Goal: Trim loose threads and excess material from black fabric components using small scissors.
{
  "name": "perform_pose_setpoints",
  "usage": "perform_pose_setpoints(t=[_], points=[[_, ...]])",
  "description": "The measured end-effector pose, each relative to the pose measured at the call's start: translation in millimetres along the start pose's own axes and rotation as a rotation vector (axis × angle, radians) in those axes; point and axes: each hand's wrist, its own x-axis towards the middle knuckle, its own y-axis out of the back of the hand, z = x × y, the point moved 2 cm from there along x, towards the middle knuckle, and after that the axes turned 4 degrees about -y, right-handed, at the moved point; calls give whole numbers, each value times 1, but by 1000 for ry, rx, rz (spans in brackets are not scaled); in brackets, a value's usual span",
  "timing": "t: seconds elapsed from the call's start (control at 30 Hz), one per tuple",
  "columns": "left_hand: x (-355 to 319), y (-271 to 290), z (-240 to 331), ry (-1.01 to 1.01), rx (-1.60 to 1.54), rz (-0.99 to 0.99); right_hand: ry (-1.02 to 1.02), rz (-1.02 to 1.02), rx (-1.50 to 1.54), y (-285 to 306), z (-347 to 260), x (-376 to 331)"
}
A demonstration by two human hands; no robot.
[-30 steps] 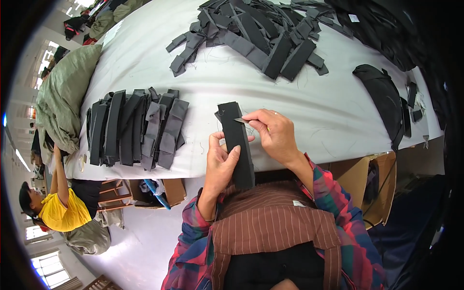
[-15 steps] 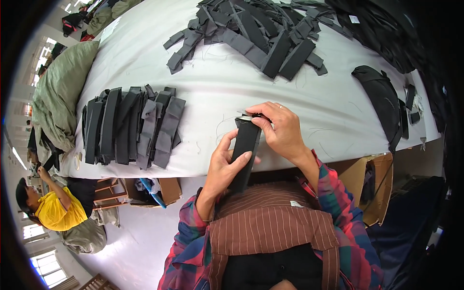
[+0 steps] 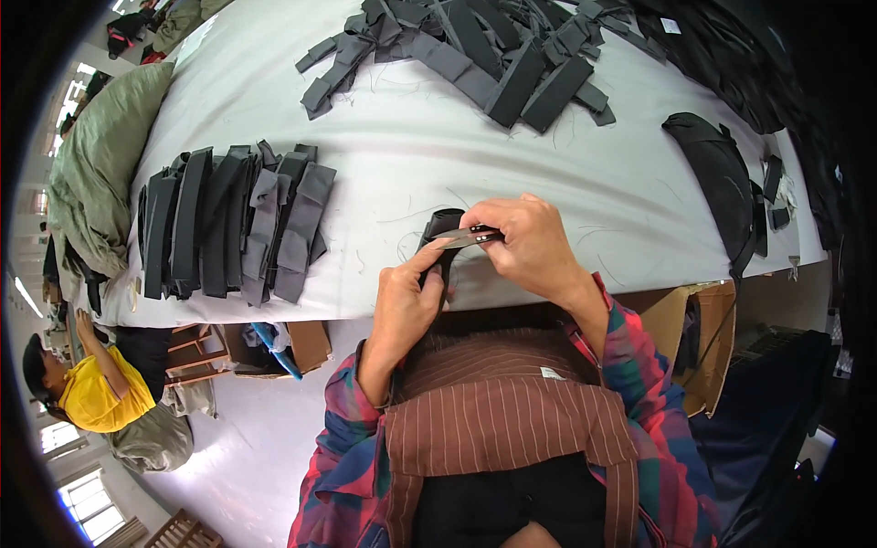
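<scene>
Near the table's front edge my left hand [image 3: 402,300] is closed on a black fabric strip [image 3: 445,219], its thumb and forefinger pinching it. The strip bends over at its far end, and its lower part is partly hidden by the fingers. My right hand [image 3: 533,245] grips small thread snips [image 3: 466,237] with silver blades and black handles. The blades point left across the strip, close to the left forefinger; whether they touch the cloth I cannot tell.
Left of my hands lies a row of dark fabric strips [image 3: 233,224]. A loose heap of strips [image 3: 525,78] covers the far table. A black curved fabric piece [image 3: 708,187] lies right. Below the table stands a cardboard box [image 3: 713,352]. At far left is a person in yellow [image 3: 110,388].
The strip has turned and folded over at its far end. The snips now show clearly, with their blades lying across it. My left hand has shifted slightly left and down.
</scene>
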Motion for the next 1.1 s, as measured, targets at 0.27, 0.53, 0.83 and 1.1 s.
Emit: perform_pose_setpoints(t=[0.27,0.53,0.83,1.1], points=[[3,5,-8,16,-430,195,-337,96,692,-26,0,-23],[1,11,-10,-59,-354,267,-310,81,543,3,-6,-24],[2,7,-10,-141,-52,259,-47,49,76,-15,-24,-25],[1,10,-9,-40,-403,259,-442,-16,867,-14,-8,-32]])
